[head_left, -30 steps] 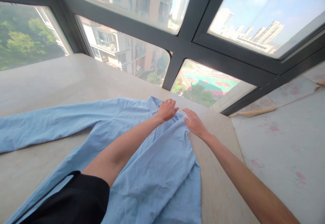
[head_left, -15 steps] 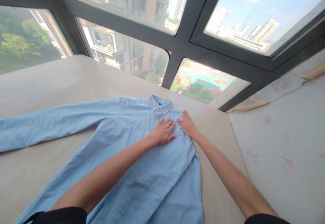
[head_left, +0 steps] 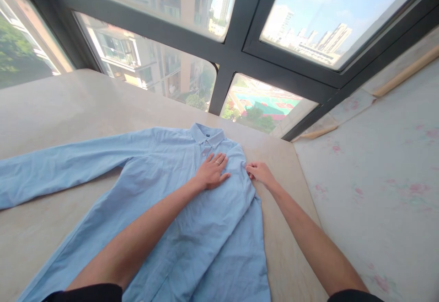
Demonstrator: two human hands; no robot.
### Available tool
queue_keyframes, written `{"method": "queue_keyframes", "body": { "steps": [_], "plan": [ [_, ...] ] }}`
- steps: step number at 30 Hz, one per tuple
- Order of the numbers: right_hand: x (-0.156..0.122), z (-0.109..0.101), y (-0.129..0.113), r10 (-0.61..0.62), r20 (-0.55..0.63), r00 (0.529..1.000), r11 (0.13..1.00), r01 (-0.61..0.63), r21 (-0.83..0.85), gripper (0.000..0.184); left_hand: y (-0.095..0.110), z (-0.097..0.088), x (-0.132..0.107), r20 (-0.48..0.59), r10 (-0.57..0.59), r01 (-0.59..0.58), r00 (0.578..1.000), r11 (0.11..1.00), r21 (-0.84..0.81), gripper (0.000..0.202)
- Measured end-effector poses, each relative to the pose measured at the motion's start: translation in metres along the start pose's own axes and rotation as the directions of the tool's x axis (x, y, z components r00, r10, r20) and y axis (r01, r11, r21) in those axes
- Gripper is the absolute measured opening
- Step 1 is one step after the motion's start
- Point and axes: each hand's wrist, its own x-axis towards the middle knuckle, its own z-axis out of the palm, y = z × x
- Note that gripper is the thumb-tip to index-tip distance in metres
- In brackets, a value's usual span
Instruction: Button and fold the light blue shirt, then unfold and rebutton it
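A light blue button-collar shirt (head_left: pixel 154 210) lies front up on a pale stone-like surface. One sleeve stretches out to the left; the other is folded down diagonally across the right side of the body. My left hand (head_left: pixel 212 171), with a ring on one finger, rests flat on the chest just below the collar, fingers spread. At the right shoulder edge my right hand (head_left: pixel 259 174) has its fingers curled in a pinch against the fabric's edge. Its fingertips partly hide the fabric there.
The pale surface (head_left: pixel 78 114) runs back to dark-framed windows (head_left: pixel 226 57), with buildings and trees outside. A wall with flowered paper (head_left: pixel 370 169) borders the right side. Its paper is peeling near the window frame.
My right hand has slid from lying flat on the shoulder to its outer edge, and its fingers have closed. My left hand stays on the chest. The view has shifted slightly.
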Motion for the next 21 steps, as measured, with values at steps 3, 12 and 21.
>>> {"method": "queue_keyframes", "body": {
  "steps": [3, 12, 21],
  "plan": [
    [-0.001, -0.003, 0.003, 0.021, -0.043, 0.999, 1.000, -0.021, 0.005, 0.017, -0.002, 0.001, 0.001, -0.006, 0.005, -0.005, 1.000, 1.000, 0.003, 0.069],
    [0.012, 0.004, -0.001, 0.066, 0.017, 0.998, 0.995, -0.067, 0.073, 0.032, -0.003, 0.003, 0.003, -0.027, -0.004, 0.004, 1.000, 1.000, 0.018, 0.067],
    [0.011, 0.007, -0.014, -0.015, -0.066, 0.998, 0.999, 0.013, -0.038, 0.026, -0.003, 0.004, 0.002, -0.048, -0.005, 0.006, 0.999, 1.000, 0.016, 0.066]
  ]
}}
